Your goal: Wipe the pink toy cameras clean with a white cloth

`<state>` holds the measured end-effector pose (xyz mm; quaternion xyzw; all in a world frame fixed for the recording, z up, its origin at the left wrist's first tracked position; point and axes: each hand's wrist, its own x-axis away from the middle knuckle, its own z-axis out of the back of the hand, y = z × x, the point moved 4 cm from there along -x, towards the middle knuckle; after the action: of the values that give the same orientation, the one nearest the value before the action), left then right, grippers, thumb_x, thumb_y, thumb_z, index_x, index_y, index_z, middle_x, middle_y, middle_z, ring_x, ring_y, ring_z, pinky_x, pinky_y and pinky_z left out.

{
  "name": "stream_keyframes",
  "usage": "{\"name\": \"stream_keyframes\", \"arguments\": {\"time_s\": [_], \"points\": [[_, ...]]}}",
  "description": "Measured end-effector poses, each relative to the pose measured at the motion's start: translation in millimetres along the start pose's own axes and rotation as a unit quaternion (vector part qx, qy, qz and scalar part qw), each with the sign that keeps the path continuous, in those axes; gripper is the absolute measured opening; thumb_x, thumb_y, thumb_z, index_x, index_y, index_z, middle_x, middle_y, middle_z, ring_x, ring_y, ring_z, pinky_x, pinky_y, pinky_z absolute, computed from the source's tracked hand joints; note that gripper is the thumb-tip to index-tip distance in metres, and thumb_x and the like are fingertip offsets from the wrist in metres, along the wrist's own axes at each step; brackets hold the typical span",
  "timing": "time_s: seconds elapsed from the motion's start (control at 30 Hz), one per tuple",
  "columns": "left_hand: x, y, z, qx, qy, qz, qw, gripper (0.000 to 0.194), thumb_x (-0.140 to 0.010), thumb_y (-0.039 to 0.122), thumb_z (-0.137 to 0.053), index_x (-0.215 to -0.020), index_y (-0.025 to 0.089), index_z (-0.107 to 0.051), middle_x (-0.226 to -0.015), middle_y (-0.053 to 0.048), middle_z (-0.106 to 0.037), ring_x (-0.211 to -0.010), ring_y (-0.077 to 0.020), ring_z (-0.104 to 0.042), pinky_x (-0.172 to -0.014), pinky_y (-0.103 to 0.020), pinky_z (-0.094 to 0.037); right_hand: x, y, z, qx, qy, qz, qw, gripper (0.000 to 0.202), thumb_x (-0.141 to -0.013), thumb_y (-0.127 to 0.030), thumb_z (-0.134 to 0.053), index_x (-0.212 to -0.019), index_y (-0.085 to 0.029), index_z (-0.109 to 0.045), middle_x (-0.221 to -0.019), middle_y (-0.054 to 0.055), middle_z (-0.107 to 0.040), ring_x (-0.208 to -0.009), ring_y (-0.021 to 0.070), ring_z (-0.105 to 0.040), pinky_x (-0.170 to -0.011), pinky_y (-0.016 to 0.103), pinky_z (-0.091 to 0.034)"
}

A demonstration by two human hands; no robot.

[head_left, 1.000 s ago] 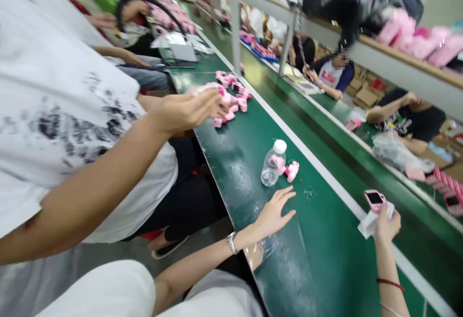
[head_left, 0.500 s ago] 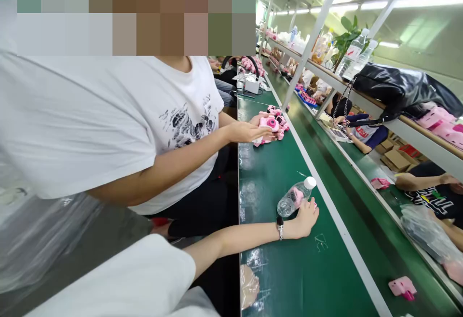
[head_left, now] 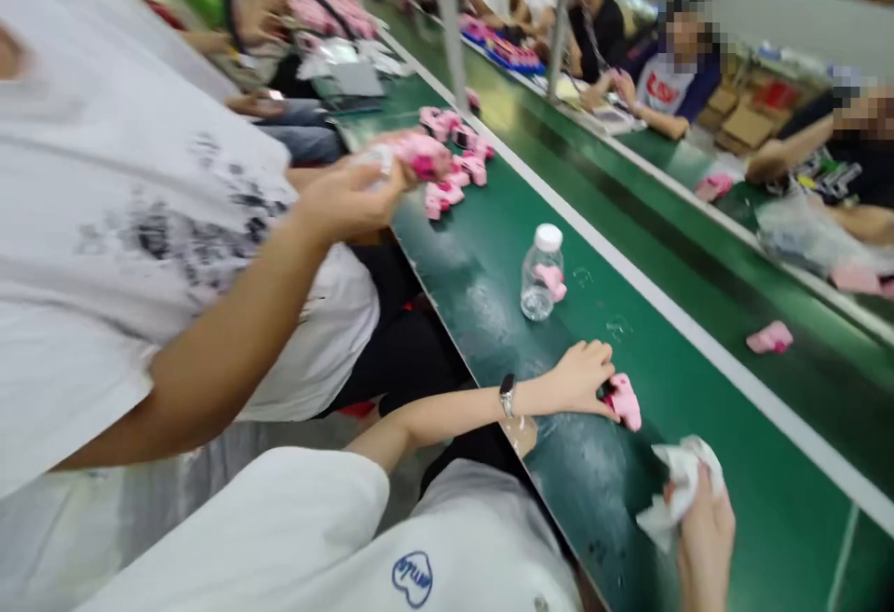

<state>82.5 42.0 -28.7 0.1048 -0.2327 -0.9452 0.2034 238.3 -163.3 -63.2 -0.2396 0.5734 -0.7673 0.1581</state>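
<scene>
My left hand (head_left: 583, 377), with a watch on the wrist, grips a pink toy camera (head_left: 624, 401) by its near side, low over the green table. To the right, my right hand (head_left: 704, 510) holds a crumpled white cloth (head_left: 688, 477) between its fingers. A clear bottle with a white cap (head_left: 548, 238) stands upright beyond my left hand. A small pink piece (head_left: 551, 282) shows right at the bottle; whether it is behind or inside is unclear.
At left a person in a white shirt holds a pink item (head_left: 426, 157) near a pile of pink toy cameras (head_left: 447, 195). Another pink item (head_left: 769, 337) lies on the green strip beyond the white divider (head_left: 663, 312). People sit across, behind metal posts.
My left hand has drawn back from beside the bottle with a pink toy camera in it. My right hand has come into view with the cloth. The view has turned and tilted down.
</scene>
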Motion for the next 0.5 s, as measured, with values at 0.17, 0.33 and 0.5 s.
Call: {"name": "stream_keyframes", "arguments": {"time_s": [0.17, 0.33, 0.5], "points": [[11.3, 5.5, -14.3, 0.122, -0.050, -0.030, 0.991, 0.049, -0.077, 0.065, -0.075, -0.092, 0.019, -0.063, -0.093, -0.003, -0.066, -0.086, -0.0203, -0.062, -0.082, -0.033, -0.045, 18.9, 14.8, -29.0, 0.009, 0.041, -0.021, 0.999, 0.060, -0.076, -0.061, -0.066, -0.114, -0.016, -0.072, -0.102, 0.008, -0.074, -0.087, 0.0216, -0.066, -0.076, 0.032, -0.050], [-3.1, 3.2, -12.2, 0.207, -0.056, -0.060, 0.975, 0.068, -0.076, 0.048, -0.082, -0.133, 0.022, -0.055, -0.146, -0.012, -0.054, -0.136, -0.0281, -0.049, -0.109, -0.040, -0.044, 29.4, 19.5, -36.2, -0.006, 0.104, -0.006, 0.995, 0.058, -0.078, -0.060, -0.063, -0.113, -0.014, -0.070, -0.107, 0.011, -0.073, -0.099, 0.0251, -0.066, -0.090, 0.038, -0.049], [-2.2, 20.6, -32.6, 0.266, -0.087, -0.083, 0.956, 0.045, -0.082, 0.042, -0.078, -0.119, 0.020, -0.066, -0.128, -0.010, -0.066, -0.124, -0.0252, -0.059, -0.107, -0.038, -0.047, 60.6, 23.7, -37.7, -0.004, 0.181, 0.019, 0.983, 0.056, -0.077, -0.059, -0.064, -0.111, -0.015, -0.067, -0.114, 0.014, -0.066, -0.106, 0.0263, -0.063, -0.095, 0.040, -0.048]]}}
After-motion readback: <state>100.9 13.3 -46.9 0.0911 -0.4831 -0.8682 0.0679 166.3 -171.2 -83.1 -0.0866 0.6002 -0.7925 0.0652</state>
